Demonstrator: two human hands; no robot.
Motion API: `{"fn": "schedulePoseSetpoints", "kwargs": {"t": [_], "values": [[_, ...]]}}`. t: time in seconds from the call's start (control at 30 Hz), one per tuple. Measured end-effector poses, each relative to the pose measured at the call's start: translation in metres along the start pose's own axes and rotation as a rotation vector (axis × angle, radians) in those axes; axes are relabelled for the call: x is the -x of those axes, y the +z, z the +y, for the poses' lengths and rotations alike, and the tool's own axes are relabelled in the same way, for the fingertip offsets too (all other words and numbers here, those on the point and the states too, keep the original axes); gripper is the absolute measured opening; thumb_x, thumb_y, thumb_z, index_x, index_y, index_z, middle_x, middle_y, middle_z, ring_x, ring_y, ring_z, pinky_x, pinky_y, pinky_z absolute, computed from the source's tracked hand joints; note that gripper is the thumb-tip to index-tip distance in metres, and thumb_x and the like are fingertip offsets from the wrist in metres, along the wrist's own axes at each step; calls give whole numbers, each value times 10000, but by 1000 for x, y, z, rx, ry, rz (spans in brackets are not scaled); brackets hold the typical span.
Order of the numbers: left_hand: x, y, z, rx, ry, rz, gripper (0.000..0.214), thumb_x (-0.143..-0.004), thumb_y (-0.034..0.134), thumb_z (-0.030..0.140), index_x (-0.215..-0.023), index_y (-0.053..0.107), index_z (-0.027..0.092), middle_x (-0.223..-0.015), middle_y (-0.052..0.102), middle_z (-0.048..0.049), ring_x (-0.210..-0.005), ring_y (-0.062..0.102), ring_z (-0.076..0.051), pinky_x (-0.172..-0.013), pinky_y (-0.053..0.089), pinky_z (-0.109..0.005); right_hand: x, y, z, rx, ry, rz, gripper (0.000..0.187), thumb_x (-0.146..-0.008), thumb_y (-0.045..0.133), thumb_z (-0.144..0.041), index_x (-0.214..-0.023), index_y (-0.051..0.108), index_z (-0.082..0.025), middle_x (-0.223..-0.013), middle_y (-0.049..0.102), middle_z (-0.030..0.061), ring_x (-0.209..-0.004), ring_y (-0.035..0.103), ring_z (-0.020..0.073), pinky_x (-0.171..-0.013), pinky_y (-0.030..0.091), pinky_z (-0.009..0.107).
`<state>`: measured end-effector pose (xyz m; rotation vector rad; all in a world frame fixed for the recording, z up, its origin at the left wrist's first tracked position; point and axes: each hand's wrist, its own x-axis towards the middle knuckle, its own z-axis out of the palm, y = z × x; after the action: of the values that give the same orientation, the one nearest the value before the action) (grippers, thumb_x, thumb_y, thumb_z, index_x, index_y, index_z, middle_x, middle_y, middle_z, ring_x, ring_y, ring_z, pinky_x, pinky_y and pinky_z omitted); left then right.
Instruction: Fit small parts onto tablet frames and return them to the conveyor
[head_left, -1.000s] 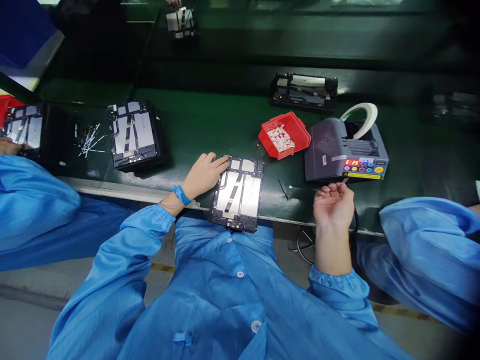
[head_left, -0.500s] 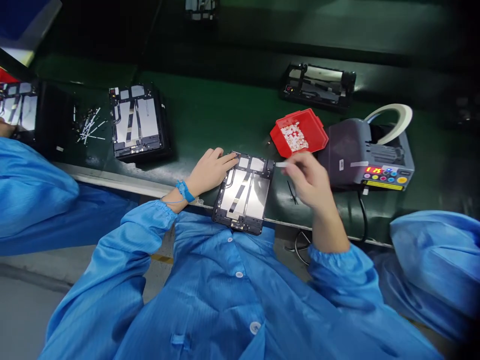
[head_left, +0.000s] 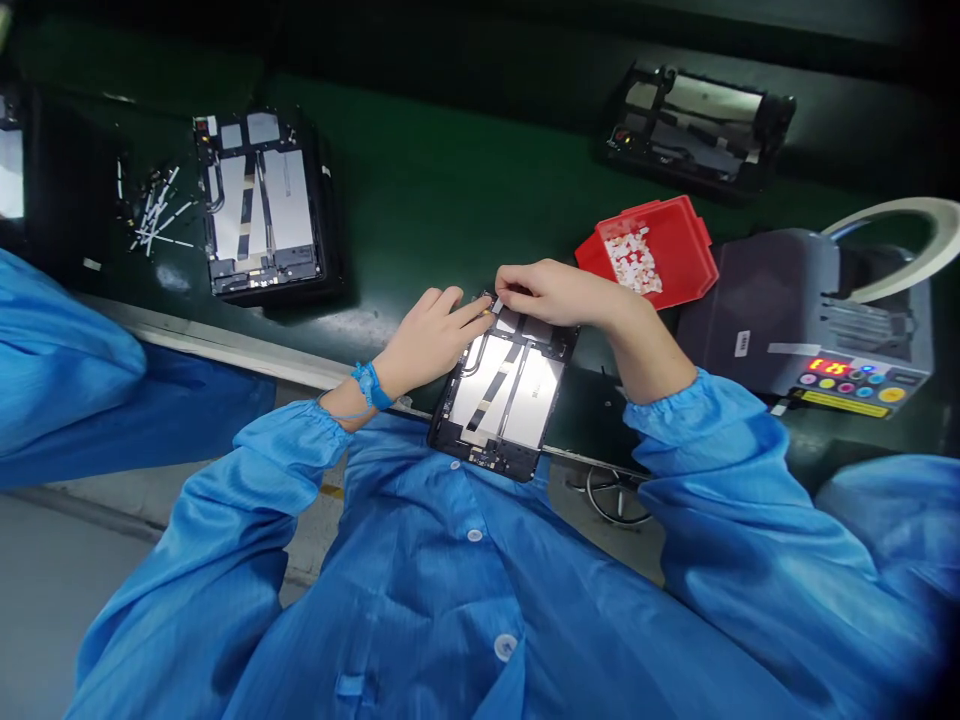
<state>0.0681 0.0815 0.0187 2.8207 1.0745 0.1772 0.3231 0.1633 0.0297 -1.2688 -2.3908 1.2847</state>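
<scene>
An opened tablet point(head_left: 517, 390), its inner parts and silvery plates facing up, lies slightly turned at the bench edge in front of me. My left hand point(head_left: 429, 340), a blue band on its wrist, reaches in from the left with outstretched fingers resting on the tablet's upper left corner. Over that same end my right hand point(head_left: 559, 292) is closed in a pinch on a short whitish strip of tape point(head_left: 500, 299), close to my left fingertips. The right hand covers part of the tablet's upper edge.
A red bin point(head_left: 682, 250) with small white pieces stands at the right, beside a tape dispenser point(head_left: 757, 310) with a lit display. A stack of opened tablets point(head_left: 262, 210) is at left, near loose white strips point(head_left: 157, 215). Another opened tablet point(head_left: 697, 130) lies behind. A co-worker's sleeve point(head_left: 60, 360) is at left.
My right hand has moved left with the tape strip, from beside the tablet's right edge to its upper left corner. My left hand stays at the corner. The view has shifted somewhat.
</scene>
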Motion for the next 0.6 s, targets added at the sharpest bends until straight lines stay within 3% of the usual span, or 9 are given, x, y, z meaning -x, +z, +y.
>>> {"fn": "schedulePoseSetpoints", "kwargs": {"t": [0.2,0.6], "values": [[0,3,0,31,-4,4,504,-1125,504,120,-1583,696,205,-1701,668,-149,-1349,628,-374,-1057,507,-569,-3,1,-2,-26,109,62,198,-972,750,-227,-820,624,-236,-662,564,-28,-708,532,182,-751,357,309],[-2,4,2,15,-11,7,534,-1100,479,117,-1586,692,172,-1668,689,-152,-1321,618,-391,-1032,504,-579,-3,6,1,71,13,27,151,-966,715,-260,-840,634,-239,-668,577,-5,-724,542,200,-743,328,325]]}}
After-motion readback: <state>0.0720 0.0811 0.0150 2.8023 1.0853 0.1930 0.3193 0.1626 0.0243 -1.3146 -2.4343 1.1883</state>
